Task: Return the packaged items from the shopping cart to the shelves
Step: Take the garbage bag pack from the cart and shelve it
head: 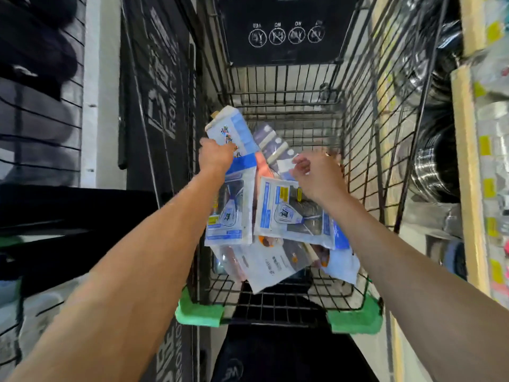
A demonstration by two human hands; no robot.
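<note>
Head: hands [216, 157] grasp packets [292, 216] in cart [358, 161]

Blue-white packages [230, 216], black cart [366, 111]

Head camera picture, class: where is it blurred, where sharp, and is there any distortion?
Head view: the shelves on the right and dark goods far left are motion-smeared; the packages in the cart are sharper, though print is unreadable; wide-angle bending stretches both forearms and bows the cart wires.
</note>
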